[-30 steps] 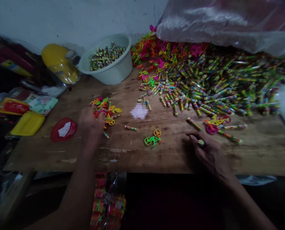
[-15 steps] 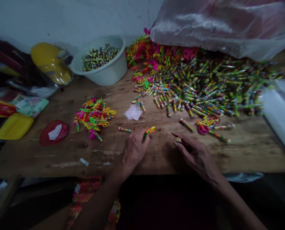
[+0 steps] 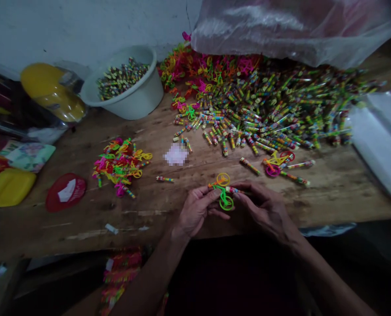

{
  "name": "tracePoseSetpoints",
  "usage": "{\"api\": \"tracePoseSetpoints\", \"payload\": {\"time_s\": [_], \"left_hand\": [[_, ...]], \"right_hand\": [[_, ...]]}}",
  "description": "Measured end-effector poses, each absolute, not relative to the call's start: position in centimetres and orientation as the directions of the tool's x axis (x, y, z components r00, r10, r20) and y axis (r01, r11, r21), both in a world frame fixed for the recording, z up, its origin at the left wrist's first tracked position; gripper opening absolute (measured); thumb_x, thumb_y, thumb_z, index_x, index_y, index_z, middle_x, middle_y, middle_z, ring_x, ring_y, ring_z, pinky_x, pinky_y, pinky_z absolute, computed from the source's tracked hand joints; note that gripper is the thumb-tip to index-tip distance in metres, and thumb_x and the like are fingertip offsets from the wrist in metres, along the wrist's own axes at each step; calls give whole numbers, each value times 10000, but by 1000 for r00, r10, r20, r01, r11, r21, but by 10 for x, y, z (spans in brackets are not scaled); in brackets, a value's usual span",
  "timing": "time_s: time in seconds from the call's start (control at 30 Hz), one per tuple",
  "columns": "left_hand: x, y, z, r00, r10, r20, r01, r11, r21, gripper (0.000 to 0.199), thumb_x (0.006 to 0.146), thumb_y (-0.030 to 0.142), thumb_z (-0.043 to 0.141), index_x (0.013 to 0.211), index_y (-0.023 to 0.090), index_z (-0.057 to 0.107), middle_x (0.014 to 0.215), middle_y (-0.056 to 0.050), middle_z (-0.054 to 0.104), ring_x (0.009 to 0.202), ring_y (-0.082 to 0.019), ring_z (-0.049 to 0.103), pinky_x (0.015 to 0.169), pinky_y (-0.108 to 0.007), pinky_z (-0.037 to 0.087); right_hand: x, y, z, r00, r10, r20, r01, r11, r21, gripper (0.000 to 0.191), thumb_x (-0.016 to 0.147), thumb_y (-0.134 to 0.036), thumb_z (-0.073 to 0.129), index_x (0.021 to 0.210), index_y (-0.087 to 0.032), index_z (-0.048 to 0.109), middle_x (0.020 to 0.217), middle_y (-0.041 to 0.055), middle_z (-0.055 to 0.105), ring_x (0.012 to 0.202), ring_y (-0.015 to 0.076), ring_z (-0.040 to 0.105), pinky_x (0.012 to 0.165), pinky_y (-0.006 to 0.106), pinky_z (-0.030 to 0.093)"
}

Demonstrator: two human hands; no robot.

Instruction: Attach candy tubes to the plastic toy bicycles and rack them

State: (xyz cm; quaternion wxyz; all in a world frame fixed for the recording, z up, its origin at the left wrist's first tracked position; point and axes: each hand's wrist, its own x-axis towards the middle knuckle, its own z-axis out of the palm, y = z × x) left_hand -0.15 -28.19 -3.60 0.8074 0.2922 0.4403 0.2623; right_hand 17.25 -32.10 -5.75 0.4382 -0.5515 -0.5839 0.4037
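Between finger and thumb, my left hand [image 3: 195, 208] pinches a small plastic toy bicycle [image 3: 224, 195] with one yellow wheel, one green wheel and an orange part. My right hand [image 3: 269, 208] is closed on a slim candy tube [image 3: 234, 189] with a colourful wrapper, its tip meeting the toy bicycle. Whether the two are joined I cannot tell. Beyond my right hand lie a single candy tube [image 3: 250, 166] and another toy bicycle [image 3: 277, 164] in yellow, pink and red, resting on more tubes. One short tube [image 3: 165, 179] lies to the left of my hands.
A big heap of candy tubes [image 3: 274, 114] covers the back right, beside a pile of toy bicycles [image 3: 208, 66] under a plastic bag [image 3: 281, 30]. A white tub [image 3: 133, 103] holds more tubes. At left are a mixed pile [image 3: 119, 164] and a red dish [image 3: 77, 193].
My hands have come together. The left one has turned, bringing the toy bicycle into view, and the candy tube in the right one now meets it. The whole view has shifted slightly.
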Motion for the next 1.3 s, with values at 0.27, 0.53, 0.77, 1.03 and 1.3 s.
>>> {"api": "tracePoseSetpoints", "payload": {"time_s": [0.27,0.53,0.77,1.03,1.3], "left_hand": [[1,-283,-36,551,638,-538,-143,708,692,251,815,223,599,1010,68,628,877,-128,691,718,-221,685,521,-264,571],[4,-286,-40,508,666,-546,-216,712,668,240,813,205,593,1019,85,621,872,-116,697,693,-223,689,492,-268,569],[4,-286,-41,505,673,-540,-171,692,702,270,796,250,621,1005,79,621,918,-128,694,709,-227,690,486,-265,565],[-1,-283,-48,553,603,-575,-131,744,655,287,789,255,626,1018,81,621,945,-135,687,695,-223,693,479,-246,558],[-1,-279,-47,578,548,-605,-53,765,642,275,798,224,608,1030,77,619,894,-128,691,669,-206,690,477,-233,556]], "right_hand": [[174,-325,-71,-52,991,121,180,129,-975,131,885,-254,506,984,-209,578,912,29,627,841,149,600,733,260,497],[177,-327,-75,-46,937,346,413,334,-847,217,850,-149,526,1056,-211,554,897,45,620,811,163,610,708,282,496],[177,-329,-76,-51,944,327,393,320,-862,224,843,-131,534,1052,-208,557,885,33,620,791,145,610,709,263,494],[177,-327,-85,-156,915,373,370,404,-837,280,836,-96,522,1099,-192,529,910,54,606,827,158,593,732,294,497],[181,-330,-85,-158,927,341,363,376,-853,214,847,-117,507,1048,-188,529,875,49,604,785,159,597,712,300,497]]}}
